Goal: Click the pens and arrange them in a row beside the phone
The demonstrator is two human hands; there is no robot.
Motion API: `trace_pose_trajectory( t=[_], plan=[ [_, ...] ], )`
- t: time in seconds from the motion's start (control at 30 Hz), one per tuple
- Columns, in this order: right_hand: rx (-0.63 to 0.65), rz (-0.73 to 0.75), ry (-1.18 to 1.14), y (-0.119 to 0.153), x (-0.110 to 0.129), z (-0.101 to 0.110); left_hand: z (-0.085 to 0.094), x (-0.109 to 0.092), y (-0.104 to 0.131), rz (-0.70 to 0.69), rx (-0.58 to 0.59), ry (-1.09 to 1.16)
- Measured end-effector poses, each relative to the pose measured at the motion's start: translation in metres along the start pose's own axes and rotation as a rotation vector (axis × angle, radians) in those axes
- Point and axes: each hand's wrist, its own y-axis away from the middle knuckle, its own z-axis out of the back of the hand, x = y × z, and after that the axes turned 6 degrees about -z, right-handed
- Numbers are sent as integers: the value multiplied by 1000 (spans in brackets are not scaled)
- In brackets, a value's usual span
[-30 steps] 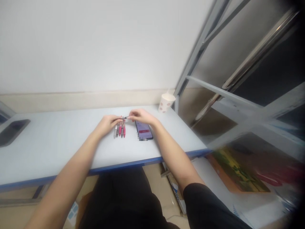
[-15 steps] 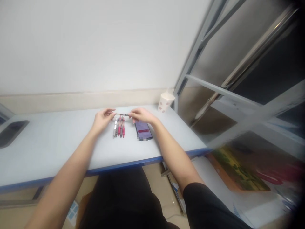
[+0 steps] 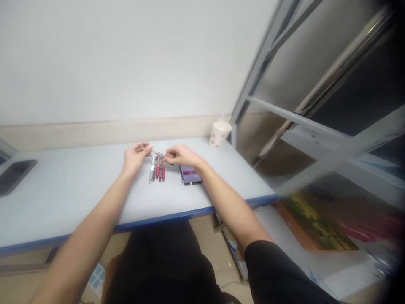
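My left hand (image 3: 136,158) is closed in a pinch on one end of a slim pen (image 3: 156,152), which slants down to the right. At the other end, the fingertips of my right hand (image 3: 181,155) are pressed together on the pen. A small dark piece shows under the right fingers, too blurred to make out. Just below the hands lies a row of several pens (image 3: 157,172) side by side, white, grey and red, their upper ends partly behind the held pen. A phone (image 3: 190,175) with a lit screen lies under my right wrist, its upper part hidden.
A white paper cup (image 3: 219,134) with a red pattern stands at the back right corner of the table (image 3: 79,185). A dark flat device (image 3: 16,177) lies at the far left. A metal frame (image 3: 253,84) rises on the right, beside a lower surface with a colourful board (image 3: 319,223).
My right hand has moved left and slightly down, over the tops of the lined-up pens. The held pen has turned from nearly level to slanting. My left hand has shifted slightly left.
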Motion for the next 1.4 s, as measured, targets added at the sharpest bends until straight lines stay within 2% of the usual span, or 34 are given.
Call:
trace_pose_trajectory(
  t=[0.13,0.27,0.37,0.5,0.57,0.63,0.73,0.8,0.87,1.03,1.13,1.3,1.4],
  plan=[
    [-35,-10,-36,-1,0,-4,-2,-2,2,82,3,90],
    [-111,5,-229,-9,-8,-13,-7,-6,10,170,162,84],
    [-66,12,-296,-13,-14,-19,-13,-8,16,189,257,82],
    [-25,-50,-326,-12,-14,-20,-18,-6,17,163,273,38],
    [-28,-78,-310,-11,-14,-19,-18,-3,15,98,252,-68],
    [-70,-91,-276,-12,-16,-17,-16,1,15,-12,250,-267],
    [-181,-96,-218,-16,-23,-16,-13,4,19,-158,346,-582],
    [-245,-96,-207,-18,-27,-16,-14,3,23,-189,432,-712],
    [-290,-96,-216,-20,-30,-16,-17,0,28,-187,474,-820],
    [-354,-107,-329,-23,-33,-16,-26,-8,35,-141,495,-1036],
    [-429,-122,-392,-25,-36,-17,-30,-10,37,-120,500,-1099],
    [-435,-120,-487,-28,-39,-17,-34,-12,39,-102,520,-1157],
    [-493,-106,-531,-28,-37,-17,-36,-12,39,-81,521,-1180]
  ],
)
